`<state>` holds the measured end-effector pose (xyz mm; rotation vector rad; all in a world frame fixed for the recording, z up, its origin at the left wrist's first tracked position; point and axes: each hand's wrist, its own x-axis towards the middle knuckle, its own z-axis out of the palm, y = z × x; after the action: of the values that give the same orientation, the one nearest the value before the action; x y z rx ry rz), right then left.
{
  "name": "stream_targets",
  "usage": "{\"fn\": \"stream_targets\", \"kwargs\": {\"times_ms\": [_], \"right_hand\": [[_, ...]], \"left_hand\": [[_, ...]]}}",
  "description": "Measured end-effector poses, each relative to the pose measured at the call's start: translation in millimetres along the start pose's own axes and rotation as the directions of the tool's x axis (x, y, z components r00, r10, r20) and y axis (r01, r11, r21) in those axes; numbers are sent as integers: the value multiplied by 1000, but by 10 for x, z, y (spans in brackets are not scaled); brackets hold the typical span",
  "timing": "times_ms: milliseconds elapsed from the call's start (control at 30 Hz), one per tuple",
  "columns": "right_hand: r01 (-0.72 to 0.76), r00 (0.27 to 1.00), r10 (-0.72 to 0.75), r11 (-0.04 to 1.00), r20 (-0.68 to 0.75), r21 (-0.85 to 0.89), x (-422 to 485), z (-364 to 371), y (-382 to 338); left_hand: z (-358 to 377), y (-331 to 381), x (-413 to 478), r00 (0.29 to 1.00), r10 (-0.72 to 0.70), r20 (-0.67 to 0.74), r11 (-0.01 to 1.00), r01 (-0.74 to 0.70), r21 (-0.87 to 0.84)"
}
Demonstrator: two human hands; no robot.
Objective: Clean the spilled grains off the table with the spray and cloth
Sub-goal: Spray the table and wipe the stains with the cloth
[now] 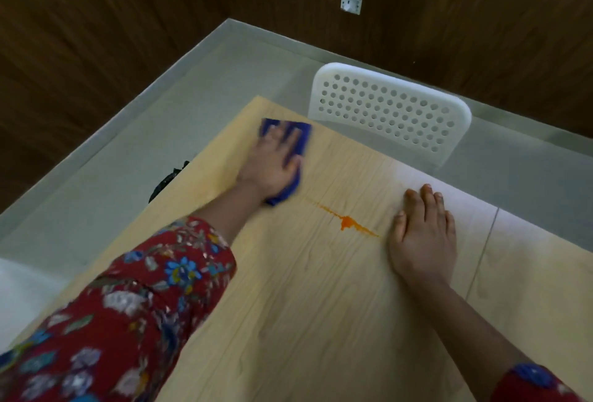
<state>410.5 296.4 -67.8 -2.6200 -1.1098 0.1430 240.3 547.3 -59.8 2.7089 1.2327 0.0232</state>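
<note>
Left hand (271, 161) presses blue cloth (304, 137) with straight fingers; right hand (423, 234) flat on table (305, 305).

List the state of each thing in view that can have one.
blue cloth: lying on the table near its far corner, under the left hand.
left hand: flat, fingers straight, pressing the blue cloth.
right hand: open, palm down on the table.
orange spill: thin streak between the hands, not wiped.
white chair: upright, at the table's far edge.
</note>
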Motion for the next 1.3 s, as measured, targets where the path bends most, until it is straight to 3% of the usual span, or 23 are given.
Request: {"fn": "stream_targets", "kwargs": {"times_ms": [33, 100, 167, 200, 233, 333, 400, 433, 467, 533, 633, 700, 767, 833, 867, 933, 967, 1067, 1133, 1233, 1300], "right_hand": [[4, 1000, -4, 1000, 1, 14, 9, -10, 5], [20, 1000, -20, 999, 6, 40, -7, -33, 8], [15, 1000, -15, 998, -2, 62, -12, -29, 11], [8, 1000, -8, 998, -10, 67, -12, -26, 6], [6, 1000, -4, 998, -18, 67, -13, -15, 1], [8, 999, -5, 998, -43, 60, 2, 18, 7], [10, 999, -8, 998, -37, 61, 20, 31, 26], [13, 999, -11, 997, -35, 70, 10, 21, 29], [22, 999, -18, 995, -42, 97, 13, 16, 20], [6, 997, 12, 974, -79, 226, 15, -13, 29], [-44, 980, 136, 861, -147, 506, -25, -62, 55], [-71, 967, 210, 770, -146, 634, -57, -101, 58], [-95, 962, 256, 646, -97, 757, -47, -146, 56], [-66, 960, 271, 482, -77, 873, -96, -254, 130], [-53, 957, 279, 447, -82, 893, -174, -311, 179], [-41, 948, 294, 488, -120, 872, -508, -361, 347], [-39, 944, 296, 537, -145, 843, -729, -343, 451], [25, 911, 300, 642, -282, 766, -1178, -315, 622], [66, 875, 338, 627, -347, 777, -1118, -289, 633], [106, 839, 369, 612, -401, 784, -1082, -285, 625], [118, 843, 358, 604, -401, 788, -1105, -272, 667]], "left_hand": [[26, 240, -137, 984, 179, 22, 984, -180, 11], [65, 478, -648, 843, 528, 106, 848, -530, -8], [29, 277, -987, 713, 685, 151, 726, -685, -59], [2, 86, -1029, 722, 679, 131, 733, -677, -69], [-9, -123, -1004, 783, 613, 105, 790, -611, -51], [-36, -497, -628, 978, 204, 36, 979, -204, 5], [-86, -271, -273, 1000, -20, 7, 1000, 20, 1], [-78, -52, -137, 998, -57, 5, 998, 57, -9], [-55, 184, -58, 999, -33, 7, 999, 33, -20], [85, 728, -203, 981, 195, 16, 980, -194, -34], [202, 1109, -1087, 785, 607, 125, 793, -609, -23], [158, 796, -1295, 728, 679, 96, 734, -675, -74], [134, 364, -1167, 832, 553, 38, 833, -552, -44], [116, 68, -929, 971, 239, -25, 971, -240, -1], [99, 38, -816, 997, 74, -34, 997, -73, 9], [65, 251, -612, 991, -127, -32, 992, 127, 0], [54, 444, -547, 990, -142, -23, 990, 141, -6], [103, 1201, -561, 999, 31, 18, 999, -30, -40], [198, 1763, -837, 979, 192, 63, 981, -189, -44], [357, 2265, -1628, 876, 463, 131, 886, -457, -74], [383, 2087, -1965, 824, 557, 109, 830, -544, -124]]}}
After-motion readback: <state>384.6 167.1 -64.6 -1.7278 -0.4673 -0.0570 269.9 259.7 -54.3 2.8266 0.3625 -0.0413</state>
